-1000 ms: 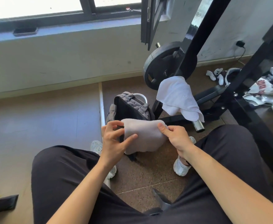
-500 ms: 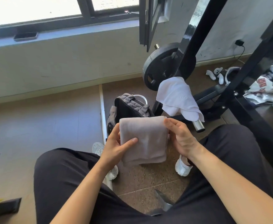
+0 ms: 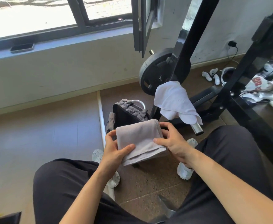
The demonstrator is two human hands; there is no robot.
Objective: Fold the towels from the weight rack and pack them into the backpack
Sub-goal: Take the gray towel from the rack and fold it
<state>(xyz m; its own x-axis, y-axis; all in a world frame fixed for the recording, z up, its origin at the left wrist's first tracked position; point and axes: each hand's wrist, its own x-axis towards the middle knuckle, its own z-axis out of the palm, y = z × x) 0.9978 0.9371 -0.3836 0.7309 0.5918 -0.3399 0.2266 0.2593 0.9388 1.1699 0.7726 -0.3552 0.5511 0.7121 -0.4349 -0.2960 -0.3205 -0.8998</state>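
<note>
A folded grey towel is held between my knees, just above the floor. My left hand grips its left edge, thumb on top. My right hand holds the right edge, thumb pressing the near corner. Right behind the towel stands a grey and black backpack, partly hidden by it. A white towel hangs over a steel peg of the black weight rack, to the right of the backpack.
A black weight plate sits on the rack behind the white towel. An open window sash juts out above it. White shoes and clothes lie on the floor at the right. My white sneakers flank the backpack.
The grey towel went from a loose bundle to a flat folded rectangle and now tilts flatter. My right thumb has come over its near right corner.
</note>
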